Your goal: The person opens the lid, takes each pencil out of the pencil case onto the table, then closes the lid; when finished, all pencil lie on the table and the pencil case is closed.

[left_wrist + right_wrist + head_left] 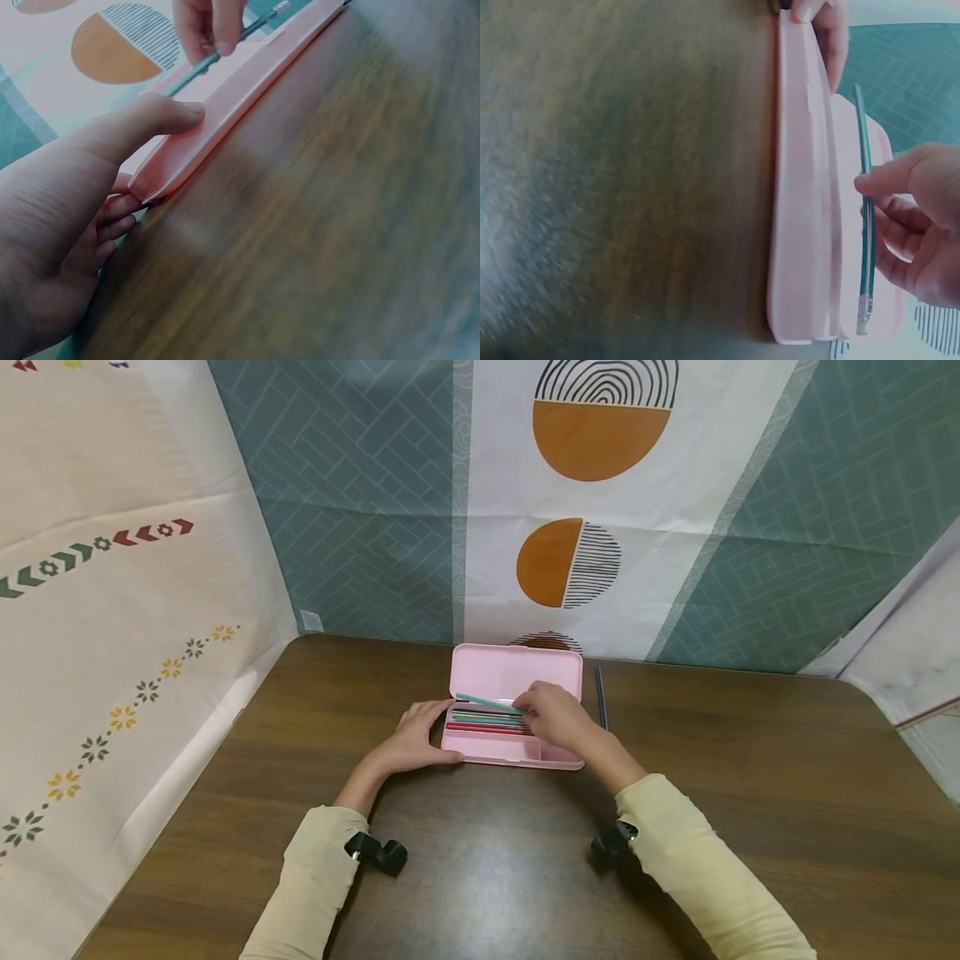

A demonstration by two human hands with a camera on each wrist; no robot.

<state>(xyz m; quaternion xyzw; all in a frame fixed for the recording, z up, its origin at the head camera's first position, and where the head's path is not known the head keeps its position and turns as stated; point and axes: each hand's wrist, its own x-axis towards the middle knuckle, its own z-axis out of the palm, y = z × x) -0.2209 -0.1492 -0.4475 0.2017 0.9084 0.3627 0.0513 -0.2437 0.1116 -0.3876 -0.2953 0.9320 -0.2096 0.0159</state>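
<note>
Right hand (558, 714) pinches teal pencil (868, 225) between thumb and fingers, over the open pink pencil case (487, 746), on the 12 o'clock side of the loose pencils (487, 728) inside. Left hand (412, 739) grips case at 9 o'clock, thumb on near wall. Dark pencil (602, 697) on desk (480, 860), case's 3 o'clock. Step: probably placing or removing teal pencil; can't tell which, fingers partly hide it. Next move calls for level pencil, steady case.
</note>
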